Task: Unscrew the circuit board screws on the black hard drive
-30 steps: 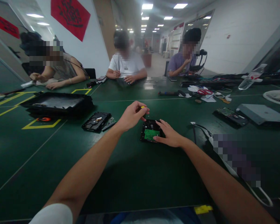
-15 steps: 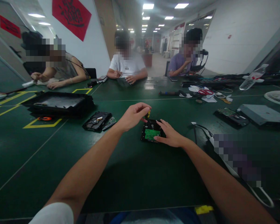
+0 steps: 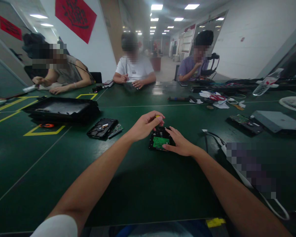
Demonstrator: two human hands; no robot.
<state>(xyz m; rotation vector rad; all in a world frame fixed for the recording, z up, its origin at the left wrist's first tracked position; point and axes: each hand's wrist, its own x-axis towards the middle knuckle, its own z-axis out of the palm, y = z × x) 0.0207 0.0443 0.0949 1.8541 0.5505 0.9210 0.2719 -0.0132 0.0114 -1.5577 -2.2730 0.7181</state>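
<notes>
A black hard drive with a green circuit board facing up lies on the green table in front of me. My left hand is closed around a small screwdriver with a yellow cap, held upright over the drive's far left corner. My right hand lies flat on the drive's right side, fingers spread, pressing it down.
A second opened drive lies to the left, with a black tray behind it. To the right are a circuit board, a grey box, a white cable and scissors. Three people sit along the far edge.
My left hand with the screwdriver has dropped slightly and shifted right, closer to the drive's corner. My right hand has stayed on the drive.
</notes>
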